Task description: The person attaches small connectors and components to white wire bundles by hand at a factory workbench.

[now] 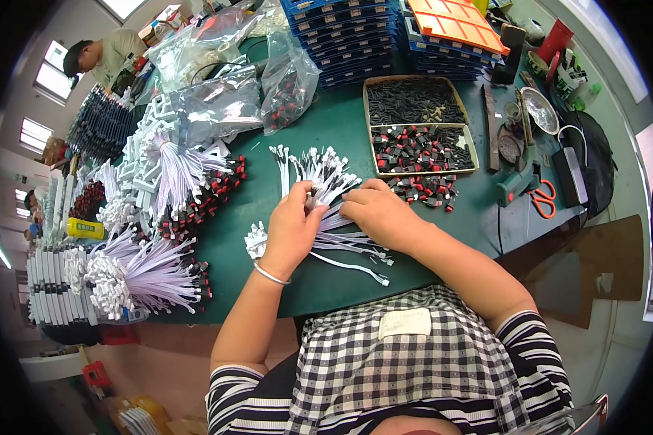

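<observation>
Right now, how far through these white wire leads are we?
Done, it seems: bundles of white leads with red-and-black connectors piled at the left. In hand: the left hand and right hand grip a few loose white leads on the green table. Left: those loose leads, plus a tray of red-and-black connectors and more connectors beside it.

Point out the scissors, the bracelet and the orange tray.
scissors (545, 199): head view, orange handles.
bracelet (270, 275): head view, band on the left wrist.
orange tray (457, 22): head view, top face.
</observation>
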Motion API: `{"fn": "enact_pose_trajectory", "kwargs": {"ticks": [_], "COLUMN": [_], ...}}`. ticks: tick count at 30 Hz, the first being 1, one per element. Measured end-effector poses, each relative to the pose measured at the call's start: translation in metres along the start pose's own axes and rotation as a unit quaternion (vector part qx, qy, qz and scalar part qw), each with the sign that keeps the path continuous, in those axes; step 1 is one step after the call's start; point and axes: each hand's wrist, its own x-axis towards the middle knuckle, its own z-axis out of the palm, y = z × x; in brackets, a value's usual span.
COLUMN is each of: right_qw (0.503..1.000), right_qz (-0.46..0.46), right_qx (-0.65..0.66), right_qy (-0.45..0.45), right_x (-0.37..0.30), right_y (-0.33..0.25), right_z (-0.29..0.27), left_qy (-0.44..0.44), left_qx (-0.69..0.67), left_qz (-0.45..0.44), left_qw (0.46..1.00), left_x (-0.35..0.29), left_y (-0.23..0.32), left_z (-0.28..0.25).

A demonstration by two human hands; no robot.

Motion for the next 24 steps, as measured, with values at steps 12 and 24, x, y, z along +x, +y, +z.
{"fn": "enact_pose_trajectory", "kwargs": {"ticks": [12, 24], "right_qw": [1.0, 0.996], "right_qz": [0.002, -0.038], "right_qx": [0.003, -0.012], "right_qy": [0.007, 0.086], "right_x": [-0.024, -0.028], "right_y": [-0.058, -0.057], "right_z": [0.0, 0.006], "left_qy": [0.077, 0.024], "left_qx": [0.195, 0.168], "left_qz": [0.166, 0.203], "left_qw": [0.964, 0.964], "left_x": [-0.006, -0.01], "left_y": [0.005, 0.014], "left_z": [0.014, 0.002]}}
